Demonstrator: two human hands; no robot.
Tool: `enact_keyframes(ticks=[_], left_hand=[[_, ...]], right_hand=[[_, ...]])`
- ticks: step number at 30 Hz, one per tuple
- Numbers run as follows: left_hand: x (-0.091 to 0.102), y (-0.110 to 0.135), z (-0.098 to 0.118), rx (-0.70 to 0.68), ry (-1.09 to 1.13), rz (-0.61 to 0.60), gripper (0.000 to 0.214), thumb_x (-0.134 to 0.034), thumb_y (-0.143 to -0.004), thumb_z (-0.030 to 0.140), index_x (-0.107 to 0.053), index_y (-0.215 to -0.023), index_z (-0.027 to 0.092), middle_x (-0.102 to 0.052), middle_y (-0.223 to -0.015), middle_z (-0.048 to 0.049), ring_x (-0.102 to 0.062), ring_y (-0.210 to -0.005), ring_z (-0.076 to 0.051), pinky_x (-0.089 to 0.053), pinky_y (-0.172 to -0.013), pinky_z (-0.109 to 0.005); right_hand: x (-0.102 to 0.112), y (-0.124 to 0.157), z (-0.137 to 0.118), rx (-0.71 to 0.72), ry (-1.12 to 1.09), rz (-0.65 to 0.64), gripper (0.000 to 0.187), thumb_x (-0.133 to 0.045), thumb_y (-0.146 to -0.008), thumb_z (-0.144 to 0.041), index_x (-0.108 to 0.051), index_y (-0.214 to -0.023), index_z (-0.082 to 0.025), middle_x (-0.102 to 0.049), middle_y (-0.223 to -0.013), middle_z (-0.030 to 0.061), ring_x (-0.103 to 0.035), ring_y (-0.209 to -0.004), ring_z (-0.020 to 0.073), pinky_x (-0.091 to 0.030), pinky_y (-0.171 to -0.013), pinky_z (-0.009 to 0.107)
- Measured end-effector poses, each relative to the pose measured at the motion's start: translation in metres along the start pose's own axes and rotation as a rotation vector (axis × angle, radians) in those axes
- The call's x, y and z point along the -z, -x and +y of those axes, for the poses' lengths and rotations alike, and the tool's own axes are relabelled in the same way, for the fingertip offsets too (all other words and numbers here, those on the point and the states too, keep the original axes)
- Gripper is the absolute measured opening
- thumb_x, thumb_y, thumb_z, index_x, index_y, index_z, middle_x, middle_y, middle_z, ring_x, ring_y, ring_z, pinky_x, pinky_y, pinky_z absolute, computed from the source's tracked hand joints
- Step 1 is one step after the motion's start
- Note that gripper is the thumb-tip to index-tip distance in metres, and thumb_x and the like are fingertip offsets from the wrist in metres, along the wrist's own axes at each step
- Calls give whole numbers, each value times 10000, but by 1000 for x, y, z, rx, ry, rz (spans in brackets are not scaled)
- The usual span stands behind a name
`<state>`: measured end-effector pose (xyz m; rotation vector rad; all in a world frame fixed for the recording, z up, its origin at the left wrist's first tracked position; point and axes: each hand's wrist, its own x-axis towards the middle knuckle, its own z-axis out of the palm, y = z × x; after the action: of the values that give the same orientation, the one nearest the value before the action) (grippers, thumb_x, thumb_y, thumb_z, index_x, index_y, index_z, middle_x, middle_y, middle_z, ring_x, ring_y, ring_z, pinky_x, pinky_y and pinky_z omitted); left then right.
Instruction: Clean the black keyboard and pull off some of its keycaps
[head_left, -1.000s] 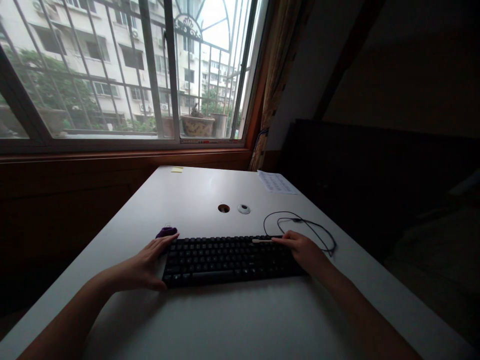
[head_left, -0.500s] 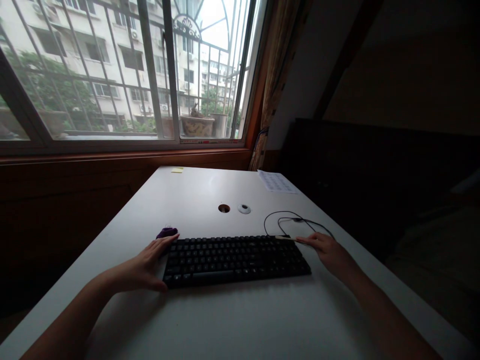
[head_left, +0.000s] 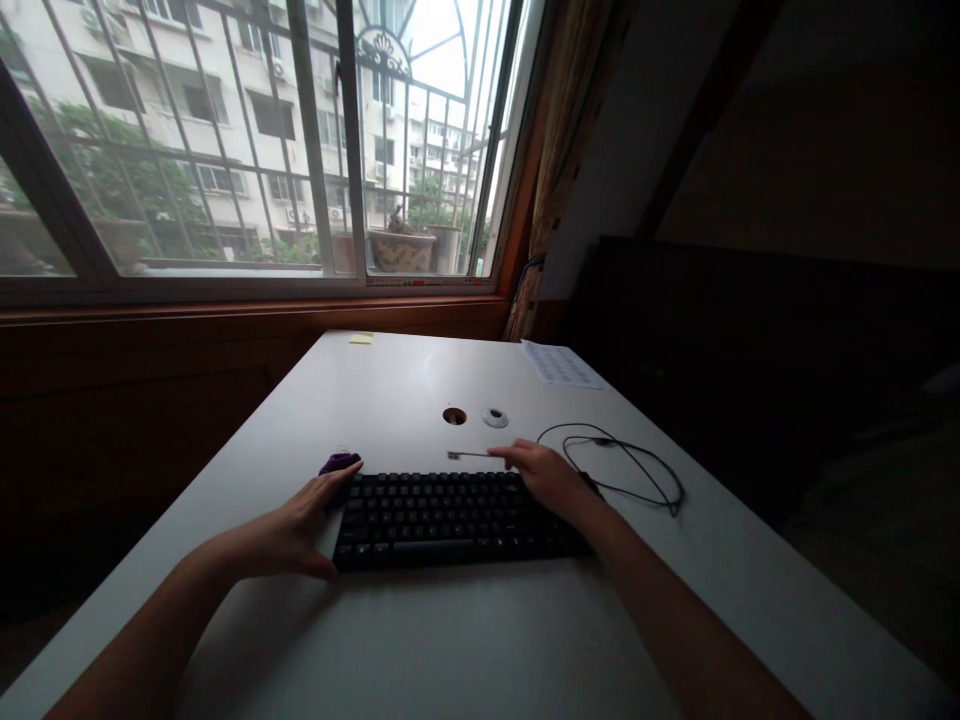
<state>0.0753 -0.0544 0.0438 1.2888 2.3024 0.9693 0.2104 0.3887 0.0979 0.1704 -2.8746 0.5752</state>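
A black keyboard lies flat on the white desk in front of me. Its left end is held by my left hand, thumb at the near corner and fingers at the far one. My right hand reaches over the keyboard's right part and hides some of its keys. Pinched in it is a small thin brush, pointing left with its dark head just beyond the keyboard's back edge. Behind my left fingertips lies a dark purple cloth item, partly hidden.
A black cable loops on the desk at the right. Further back are a round cable hole, a white ring-shaped cover, a yellow sticky note and a printed sheet. A barred window stands beyond.
My right hand has moved left with the brush, from the keyboard's right end to along its back edge. The left hand keeps its place on the keyboard.
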Motion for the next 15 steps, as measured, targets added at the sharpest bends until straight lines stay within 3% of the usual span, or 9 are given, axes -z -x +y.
enact_keyframes(ticks=[8,11,15], left_hand=[[1,0,2,-24,-5,10,1343,-956,-670,296,-98,-1702,350,-232,-1708,-176,-258,-1566,-478,-256,-1275,-656],[1,-1,2,-32,-14,14,1348,-964,-670,343,-99,-1704,347,-253,-1703,-173,-274,-1560,-475,-269,-1273,-646],[0,-1,-3,-44,-41,24,1345,-963,-681,412,-97,-1706,320,-252,-1701,-192,-282,-1556,-480,-285,-1265,-650]], right_hand=[[-51,-77,-81,161,-20,-150,659,-527,-860,21,-720,-1360,-362,-758,-1024,23,-660,-844,142,-452,-737,241],[-65,-88,-91,190,-13,-187,614,-525,-890,7,-740,-1332,-362,-758,-1049,27,-657,-843,138,-452,-744,239],[-72,-92,-86,203,-12,-218,578,-529,-901,10,-765,-1298,-335,-744,-1095,35,-656,-878,141,-473,-791,243]])
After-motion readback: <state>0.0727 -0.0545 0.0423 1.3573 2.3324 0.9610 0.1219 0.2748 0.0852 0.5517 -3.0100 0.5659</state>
